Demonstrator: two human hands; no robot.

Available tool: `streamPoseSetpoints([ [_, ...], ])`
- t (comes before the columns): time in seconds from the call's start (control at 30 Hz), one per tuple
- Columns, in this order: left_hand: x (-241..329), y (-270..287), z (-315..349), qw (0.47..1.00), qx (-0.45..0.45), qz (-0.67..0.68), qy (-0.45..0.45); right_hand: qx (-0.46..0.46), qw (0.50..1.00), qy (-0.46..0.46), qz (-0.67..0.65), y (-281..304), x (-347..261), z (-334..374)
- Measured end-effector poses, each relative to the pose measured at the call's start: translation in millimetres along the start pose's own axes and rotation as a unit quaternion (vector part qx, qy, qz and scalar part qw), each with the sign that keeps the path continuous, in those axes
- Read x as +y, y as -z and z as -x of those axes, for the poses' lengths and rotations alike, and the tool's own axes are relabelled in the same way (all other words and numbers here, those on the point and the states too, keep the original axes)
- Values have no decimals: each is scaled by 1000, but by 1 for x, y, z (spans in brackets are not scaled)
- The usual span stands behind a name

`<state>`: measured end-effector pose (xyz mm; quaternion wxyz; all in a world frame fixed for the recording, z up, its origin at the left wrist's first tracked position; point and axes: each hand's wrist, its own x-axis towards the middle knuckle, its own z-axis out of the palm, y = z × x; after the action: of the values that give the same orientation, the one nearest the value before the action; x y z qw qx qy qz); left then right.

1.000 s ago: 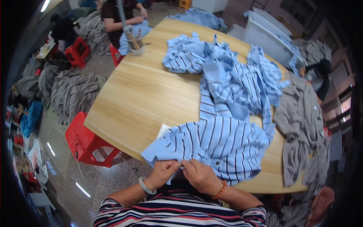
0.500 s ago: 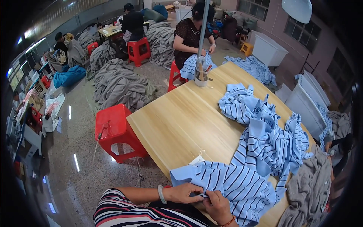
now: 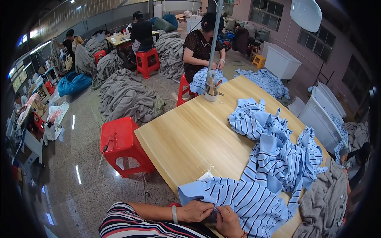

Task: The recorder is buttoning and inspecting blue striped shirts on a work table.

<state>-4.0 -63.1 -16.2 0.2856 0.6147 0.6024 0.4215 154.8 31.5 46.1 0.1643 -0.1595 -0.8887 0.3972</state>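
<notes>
the blue striped garment is lying at the near edge of the wooden counter, leaving a broad bare stretch of wood open to its left and beyond. the left hand and the right hand are both closing on the garment's near hem, fingers pinching the fabric, the two hands almost touching. the counter is also carrying a pile of striped garments and a cup of tools, while a red stool is standing on the polished floor just beside the left edge.

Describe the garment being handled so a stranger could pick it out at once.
Start at the long wooden table and go to its near edge. The blue striped garment lies spread flat there, pinched by both hands, unlike the crumpled striped heap behind it.
</notes>
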Motion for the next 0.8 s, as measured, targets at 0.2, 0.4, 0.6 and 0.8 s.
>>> streamPoseSetpoints([
  [0.2,0,-2,-5,999,17,43,1,59,998,-9,-11,-8,10,2],
  [0.4,-3,1,-9,1000,-16,-20,1,69,997,-30,-35,-8,22,3],
  [0.6,-12,5,-9,999,-46,15,17,35,999,13,-8,-7,34,-1],
  [0.8,-22,-2,-9,983,-73,156,66,21,999,-13,-29,-5,36,-1],
])
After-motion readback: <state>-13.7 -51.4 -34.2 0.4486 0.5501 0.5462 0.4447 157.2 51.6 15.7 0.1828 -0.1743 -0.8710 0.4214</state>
